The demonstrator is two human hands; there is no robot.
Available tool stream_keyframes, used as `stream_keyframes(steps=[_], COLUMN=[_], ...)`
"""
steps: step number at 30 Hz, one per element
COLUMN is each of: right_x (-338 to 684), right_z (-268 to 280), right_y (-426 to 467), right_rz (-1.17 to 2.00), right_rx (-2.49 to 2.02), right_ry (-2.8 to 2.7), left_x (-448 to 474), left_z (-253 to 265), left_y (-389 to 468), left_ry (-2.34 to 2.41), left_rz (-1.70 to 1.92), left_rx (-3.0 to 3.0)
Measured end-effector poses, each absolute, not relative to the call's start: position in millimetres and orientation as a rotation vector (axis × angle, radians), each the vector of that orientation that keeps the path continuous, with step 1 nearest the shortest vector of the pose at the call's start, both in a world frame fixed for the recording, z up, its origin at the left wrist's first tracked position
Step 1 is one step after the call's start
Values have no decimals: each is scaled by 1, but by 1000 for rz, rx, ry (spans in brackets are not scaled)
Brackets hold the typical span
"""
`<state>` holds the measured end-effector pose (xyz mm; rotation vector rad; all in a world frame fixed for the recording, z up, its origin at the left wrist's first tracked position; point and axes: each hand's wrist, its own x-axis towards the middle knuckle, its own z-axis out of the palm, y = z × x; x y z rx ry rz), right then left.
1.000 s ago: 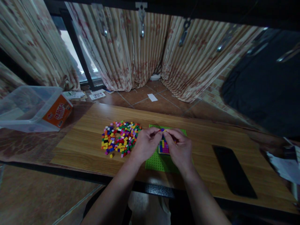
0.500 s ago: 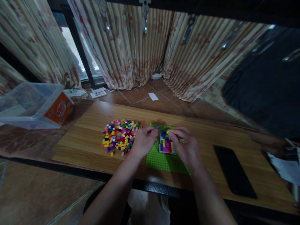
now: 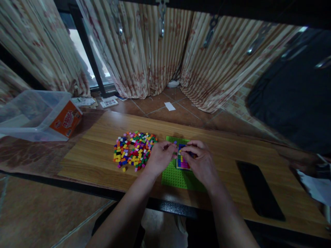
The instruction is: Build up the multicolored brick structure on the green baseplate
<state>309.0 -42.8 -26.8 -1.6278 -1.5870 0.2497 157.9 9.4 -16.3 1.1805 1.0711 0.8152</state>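
A green studded baseplate [image 3: 172, 177] lies on the table, and on it sits a patch of colourful toy bricks [image 3: 183, 164] in blue, yellow and pink. My left hand [image 3: 161, 156] is closed at the patch's left side, pinching a small purple brick [image 3: 175, 142] between thumb and finger. From the other side my right hand [image 3: 200, 160] reaches over the patch and covers much of it. Its fingertips are pinched on a small yellow brick at the patch's left edge; whether that brick is pressed down I cannot tell.
A loose pile of small bricks [image 3: 134, 151] spreads left of the baseplate. A clear plastic box [image 3: 33, 134] with an orange label stands at the far left. To the right lies a flat black slab [image 3: 260, 189]. Curtains [image 3: 144, 51] hang behind the wooden table [image 3: 95, 165].
My right hand has moved left and slightly down with the yellow brick, to the patch's left edge. The left hand has shifted slightly right, still pinching the purple brick.
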Motion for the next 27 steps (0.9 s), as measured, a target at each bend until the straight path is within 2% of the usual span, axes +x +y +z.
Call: stream_keyframes(steps=[27], right_x=[300], right_z=[-30], right_y=[-43], right_rz=[178], right_rx=[-1620], right_ry=[-1606], left_x=[155], left_z=[-20], left_y=[8], left_ry=[1016], left_rz=[839], left_rx=[1334])
